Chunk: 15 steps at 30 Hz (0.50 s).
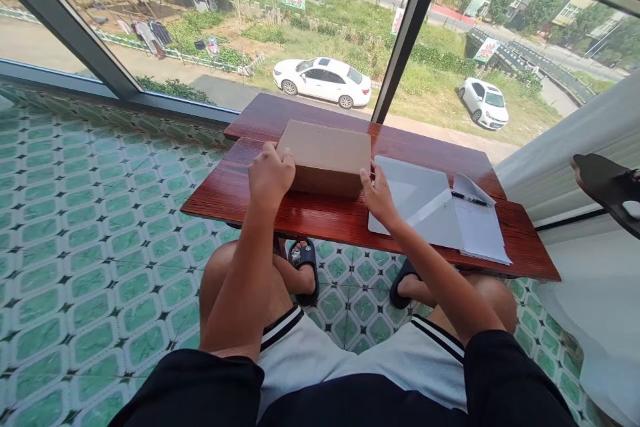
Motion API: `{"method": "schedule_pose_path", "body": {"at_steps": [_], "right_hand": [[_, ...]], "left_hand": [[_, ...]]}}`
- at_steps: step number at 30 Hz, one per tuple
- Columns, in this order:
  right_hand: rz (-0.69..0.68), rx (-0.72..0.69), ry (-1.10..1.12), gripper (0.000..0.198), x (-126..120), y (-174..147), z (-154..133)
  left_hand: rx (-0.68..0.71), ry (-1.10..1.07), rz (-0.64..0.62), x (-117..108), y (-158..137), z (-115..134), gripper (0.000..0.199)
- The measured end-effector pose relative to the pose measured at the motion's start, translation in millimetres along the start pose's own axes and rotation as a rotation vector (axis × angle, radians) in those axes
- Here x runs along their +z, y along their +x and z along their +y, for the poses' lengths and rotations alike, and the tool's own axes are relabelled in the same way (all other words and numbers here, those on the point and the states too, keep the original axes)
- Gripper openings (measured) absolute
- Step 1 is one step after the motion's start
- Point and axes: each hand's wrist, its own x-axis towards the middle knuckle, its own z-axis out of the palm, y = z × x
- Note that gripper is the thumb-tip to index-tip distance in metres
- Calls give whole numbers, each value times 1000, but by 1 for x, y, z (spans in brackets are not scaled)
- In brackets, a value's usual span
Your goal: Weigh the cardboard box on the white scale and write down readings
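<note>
A: Head view: box (326,152) where?
B: Tabletop (230,187), left of laptop (420,195); left hand (273,173) & right hand (377,195) hold opp. ends.
A: Poss. trouble?
B: Right hand's v. close to laptop; sliding box right might shove it into papers (481,233) & pen (469,198). Uneven pull cld twist box.

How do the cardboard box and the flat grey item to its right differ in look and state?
Colour: the cardboard box is brown, while the flat grey item is silvery grey with a paler streak.
Height: the box has a tall front side showing; the grey item is thin and lies flat.
Handling: the left hand and right hand hold the box at its sides; neither holds the grey item.
Both look roughly rectangular.
</note>
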Motion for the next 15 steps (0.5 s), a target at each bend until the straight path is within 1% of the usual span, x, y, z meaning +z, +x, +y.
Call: {"method": "schedule_pose_path", "body": {"at_steps": [2,4,7,9,12,15], "right_hand": [[-45,-14,-23,77,-4,1,-1],[-89,-15,-67,79,-7,1,-2],[-131,8,-153,85,-11,3,-1],[-146,28,-194,87,-14,3,0],[-137,18,-206,79,-21,2,2],[-90,-44,-207,62,-30,0,4]], "left_hand": [[-19,66,17,-2,-3,6,50],[3,86,47,-3,-7,10,55],[99,104,132,-3,-13,16,63],[193,111,205,-4,-17,21,62],[335,74,312,-6,-25,32,54],[463,31,378,-4,-34,43,44]]}}
